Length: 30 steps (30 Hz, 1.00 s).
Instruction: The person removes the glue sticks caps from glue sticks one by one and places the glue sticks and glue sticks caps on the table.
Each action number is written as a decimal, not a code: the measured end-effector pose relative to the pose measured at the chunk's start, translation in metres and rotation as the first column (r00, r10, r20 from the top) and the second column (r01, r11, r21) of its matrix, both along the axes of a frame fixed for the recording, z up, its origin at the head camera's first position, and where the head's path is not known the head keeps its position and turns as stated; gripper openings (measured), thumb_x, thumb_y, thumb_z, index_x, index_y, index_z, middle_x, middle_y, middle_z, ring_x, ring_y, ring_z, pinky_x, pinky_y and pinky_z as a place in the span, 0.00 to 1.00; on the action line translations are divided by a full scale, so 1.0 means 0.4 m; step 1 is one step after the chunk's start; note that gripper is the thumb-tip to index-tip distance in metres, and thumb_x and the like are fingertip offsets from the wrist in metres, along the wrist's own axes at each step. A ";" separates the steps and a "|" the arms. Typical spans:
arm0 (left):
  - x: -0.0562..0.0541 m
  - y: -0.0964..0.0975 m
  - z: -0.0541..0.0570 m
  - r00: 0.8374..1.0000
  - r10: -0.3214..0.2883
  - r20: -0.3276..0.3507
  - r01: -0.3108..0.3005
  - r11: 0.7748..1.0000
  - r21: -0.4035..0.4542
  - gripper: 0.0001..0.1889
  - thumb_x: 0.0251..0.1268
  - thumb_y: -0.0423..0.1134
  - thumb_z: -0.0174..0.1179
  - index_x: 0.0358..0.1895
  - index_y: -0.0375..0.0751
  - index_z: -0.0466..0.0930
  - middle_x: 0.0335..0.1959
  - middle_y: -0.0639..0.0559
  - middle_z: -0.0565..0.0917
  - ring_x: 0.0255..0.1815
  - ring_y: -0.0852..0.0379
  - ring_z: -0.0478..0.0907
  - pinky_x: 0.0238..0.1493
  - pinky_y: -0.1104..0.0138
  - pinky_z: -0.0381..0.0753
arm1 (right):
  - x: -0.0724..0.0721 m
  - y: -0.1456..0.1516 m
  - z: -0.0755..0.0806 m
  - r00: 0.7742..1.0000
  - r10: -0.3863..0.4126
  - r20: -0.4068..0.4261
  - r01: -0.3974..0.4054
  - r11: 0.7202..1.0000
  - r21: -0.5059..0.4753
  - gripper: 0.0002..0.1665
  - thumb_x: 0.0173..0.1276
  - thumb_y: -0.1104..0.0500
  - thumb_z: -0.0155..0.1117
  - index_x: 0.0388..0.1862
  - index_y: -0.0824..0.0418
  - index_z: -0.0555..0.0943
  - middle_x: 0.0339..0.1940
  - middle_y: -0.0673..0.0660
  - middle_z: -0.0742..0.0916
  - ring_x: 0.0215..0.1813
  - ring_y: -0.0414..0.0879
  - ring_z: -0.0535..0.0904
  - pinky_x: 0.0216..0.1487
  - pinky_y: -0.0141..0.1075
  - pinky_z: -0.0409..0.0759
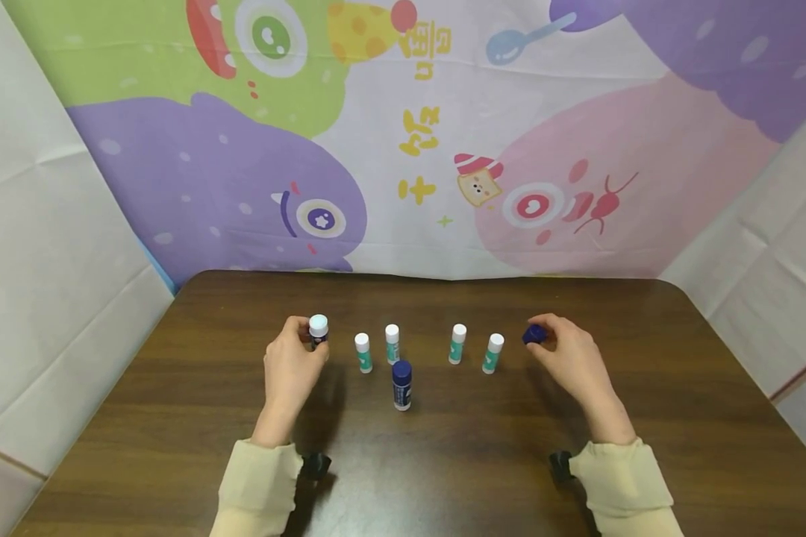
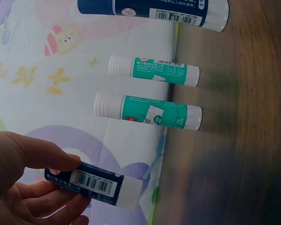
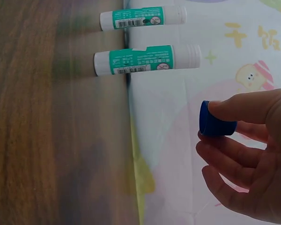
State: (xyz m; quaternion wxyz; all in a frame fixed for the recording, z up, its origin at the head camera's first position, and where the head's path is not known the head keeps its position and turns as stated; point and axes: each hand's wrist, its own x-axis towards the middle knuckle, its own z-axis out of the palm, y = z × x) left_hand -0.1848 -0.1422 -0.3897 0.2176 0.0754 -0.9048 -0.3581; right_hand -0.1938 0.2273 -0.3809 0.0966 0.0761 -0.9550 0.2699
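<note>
My left hand (image 1: 294, 367) pinches a navy glue stick (image 2: 96, 183) between thumb and fingers, near the left of the table. Its white top shows without a cap in the head view. On the right side, my right hand (image 1: 573, 358) holds a small blue cap (image 3: 216, 121) by thumb and fingertips; its hollow end faces left in the right wrist view. Between the hands stands a capped navy glue stick (image 1: 401, 388), upright and apart from both. Two green-and-white glue sticks (image 1: 363, 353) stand just right of my left hand, and two similar glue sticks (image 1: 493, 353) left of my right hand.
The dark wooden table (image 1: 403, 470) lies under everything. A printed cartoon cloth (image 1: 403, 246) hangs behind its far edge, and pale panels (image 1: 60, 298) stand at both sides. Black straps (image 1: 316, 466) sit at both wrists.
</note>
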 end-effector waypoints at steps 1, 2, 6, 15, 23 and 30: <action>0.000 -0.001 -0.001 1.000 -0.001 0.009 0.001 1.000 0.000 0.16 0.44 0.32 0.61 0.41 0.34 0.74 0.35 0.40 0.83 0.39 0.40 0.79 0.41 0.49 0.71 | -0.001 0.000 -0.002 1.000 0.000 0.003 0.000 1.000 0.006 0.21 0.58 0.61 0.62 0.52 0.63 0.74 0.42 0.63 0.82 0.41 0.57 0.80 0.42 0.51 0.74; 0.001 -0.002 -0.001 1.000 -0.003 0.018 0.003 1.000 0.000 0.16 0.44 0.32 0.61 0.40 0.34 0.74 0.35 0.40 0.82 0.38 0.41 0.79 0.41 0.50 0.71 | -0.001 -0.001 -0.004 1.000 -0.001 0.005 0.001 1.000 0.011 0.21 0.58 0.61 0.62 0.52 0.63 0.75 0.42 0.63 0.81 0.41 0.56 0.79 0.41 0.51 0.74; 0.001 -0.006 -0.007 0.999 -0.007 0.049 0.008 1.000 -0.002 0.15 0.44 0.33 0.61 0.39 0.34 0.73 0.34 0.41 0.81 0.38 0.42 0.78 0.41 0.50 0.71 | -0.003 -0.003 -0.012 1.000 -0.017 0.004 0.017 0.999 0.035 0.21 0.56 0.62 0.63 0.50 0.63 0.76 0.41 0.63 0.80 0.39 0.55 0.77 0.38 0.48 0.73; -0.007 -0.012 -0.022 0.994 -0.019 0.111 0.021 1.000 -0.016 0.16 0.48 0.34 0.61 0.41 0.32 0.72 0.37 0.39 0.81 0.40 0.42 0.78 0.42 0.50 0.72 | -0.009 -0.008 -0.026 0.997 -0.038 0.069 0.035 0.998 0.051 0.19 0.57 0.61 0.63 0.47 0.65 0.76 0.41 0.64 0.78 0.36 0.52 0.74 0.34 0.44 0.73; -0.013 -0.023 -0.039 0.989 -0.007 0.148 0.012 1.000 -0.029 0.16 0.45 0.32 0.58 0.42 0.33 0.72 0.37 0.39 0.81 0.41 0.40 0.77 0.42 0.50 0.72 | -0.015 0.002 -0.043 0.994 -0.043 0.101 0.035 0.997 0.076 0.19 0.56 0.62 0.63 0.47 0.66 0.76 0.42 0.66 0.79 0.38 0.55 0.77 0.37 0.48 0.75; -0.013 -0.027 -0.045 0.988 0.003 0.156 0.000 1.000 -0.023 0.16 0.47 0.33 0.60 0.42 0.32 0.73 0.37 0.38 0.82 0.41 0.40 0.78 0.42 0.50 0.72 | -0.020 0.007 -0.055 0.986 -0.044 0.158 0.024 0.991 0.128 0.18 0.56 0.60 0.64 0.46 0.64 0.76 0.43 0.67 0.79 0.43 0.60 0.77 0.40 0.53 0.75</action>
